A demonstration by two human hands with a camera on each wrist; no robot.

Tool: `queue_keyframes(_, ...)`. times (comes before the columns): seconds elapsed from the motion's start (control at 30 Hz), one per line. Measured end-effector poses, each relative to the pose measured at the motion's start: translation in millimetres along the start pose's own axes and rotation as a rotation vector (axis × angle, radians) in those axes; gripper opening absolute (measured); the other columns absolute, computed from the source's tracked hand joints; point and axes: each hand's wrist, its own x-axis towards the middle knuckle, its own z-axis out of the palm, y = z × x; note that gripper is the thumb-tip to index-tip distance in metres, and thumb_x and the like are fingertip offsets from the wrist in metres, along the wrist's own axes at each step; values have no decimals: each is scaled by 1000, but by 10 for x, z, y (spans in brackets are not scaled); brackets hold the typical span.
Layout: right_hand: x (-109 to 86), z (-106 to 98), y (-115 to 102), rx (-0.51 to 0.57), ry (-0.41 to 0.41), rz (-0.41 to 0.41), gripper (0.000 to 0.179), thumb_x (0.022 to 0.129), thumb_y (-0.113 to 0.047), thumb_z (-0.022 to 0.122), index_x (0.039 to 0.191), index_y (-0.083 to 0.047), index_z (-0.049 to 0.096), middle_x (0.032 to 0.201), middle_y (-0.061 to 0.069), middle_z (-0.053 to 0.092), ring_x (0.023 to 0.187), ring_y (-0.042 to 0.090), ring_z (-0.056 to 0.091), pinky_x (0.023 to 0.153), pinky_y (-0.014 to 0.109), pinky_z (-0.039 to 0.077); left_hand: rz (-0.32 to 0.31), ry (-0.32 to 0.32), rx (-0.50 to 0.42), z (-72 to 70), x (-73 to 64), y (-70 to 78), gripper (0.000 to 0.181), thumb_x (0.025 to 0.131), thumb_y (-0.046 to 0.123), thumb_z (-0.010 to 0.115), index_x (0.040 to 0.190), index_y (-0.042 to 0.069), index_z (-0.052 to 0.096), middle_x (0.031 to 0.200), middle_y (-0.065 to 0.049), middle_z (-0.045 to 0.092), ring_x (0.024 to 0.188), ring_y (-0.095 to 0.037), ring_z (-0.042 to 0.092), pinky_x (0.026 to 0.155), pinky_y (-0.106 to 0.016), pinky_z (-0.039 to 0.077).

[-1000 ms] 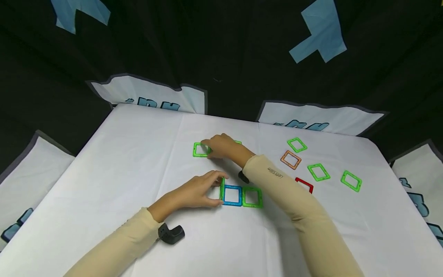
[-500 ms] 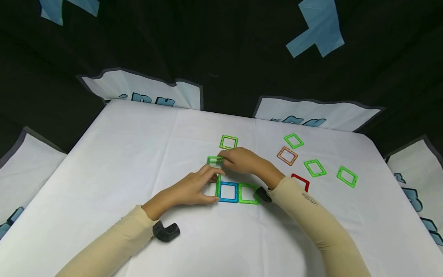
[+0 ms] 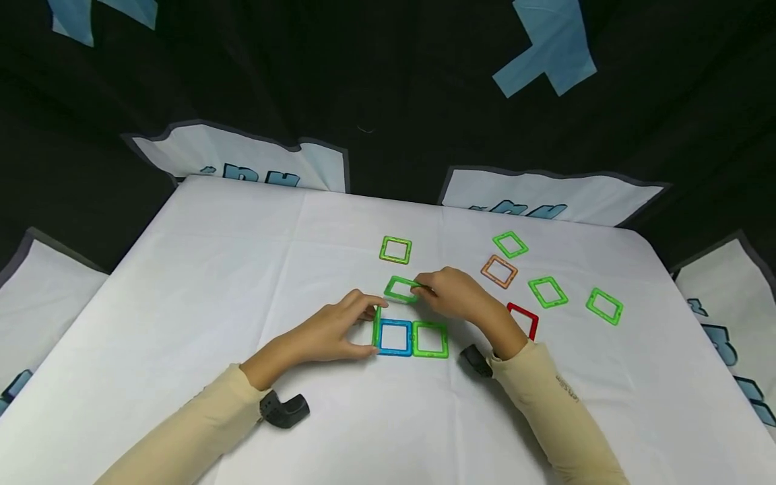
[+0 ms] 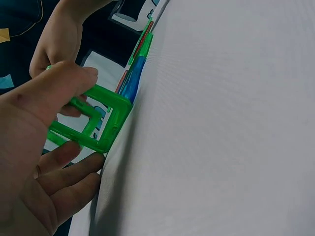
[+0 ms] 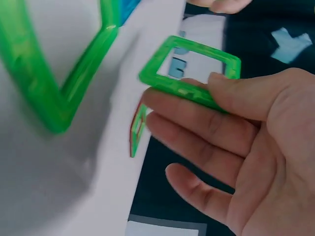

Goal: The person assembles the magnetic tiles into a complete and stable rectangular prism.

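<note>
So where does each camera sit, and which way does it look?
Head: on the head, looking forward and down at the white table; sleeves, left hand and right hand show.
Left wrist: on that wrist, facing the left hand and the standing green frame it holds; part of the right hand shows beyond.
Right wrist: on that wrist, facing the right hand and its pinched green frame; some left-hand fingers show at the top.
Shared: head and right wrist views both show the pinched green frame.

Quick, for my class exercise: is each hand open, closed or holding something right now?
Left hand: holding an upright green square plastic frame.
Right hand: pinching a second green square plastic frame.
</note>
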Motion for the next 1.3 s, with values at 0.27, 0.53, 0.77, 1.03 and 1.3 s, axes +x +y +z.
queue_keyframes(0.27,-61,41,-98,-62,16,-15,13,89,-18,59,81,-8,63,63,-1,59,54,10,45,52,21,37,1,5,6,5,-3,-8,66,76,35,72,131,22,37,113,3,46,107,-8,53,89,-28,48)
queue_keyframes(0.53,-47,121,-163,-45,-47,-27,13,90,-19,58,85,-8,65,66,-1,62,55,8,47,52,20,38,38,21,15,1,-11,-9,66,77,34,71,130,18,37,113,3,46,108,-8,54,90,-27,48)
queue_keyframes(0.77,-39,129,-159,-37,-51,-38,13,90,-18,58,86,-8,65,65,-1,61,56,8,46,52,20,38,41,32,3,0,-2,-27,66,76,32,72,130,18,38,113,1,46,108,-10,55,92,-27,48)
queue_keyframes(1.03,-32,127,-152,-24,-51,-65,14,90,-17,58,85,-7,64,66,0,61,56,8,46,53,21,39,34,29,-65,7,-1,-58,65,77,27,73,131,17,38,115,0,45,108,-12,56,93,-26,48)
queue_keyframes(1.3,-35,133,-141,-11,-62,-56,14,90,-19,57,89,-7,65,71,1,64,58,7,47,55,21,41,35,10,-138,16,9,-65,66,79,24,71,133,16,34,127,-2,43,109,-16,58,95,-29,48)
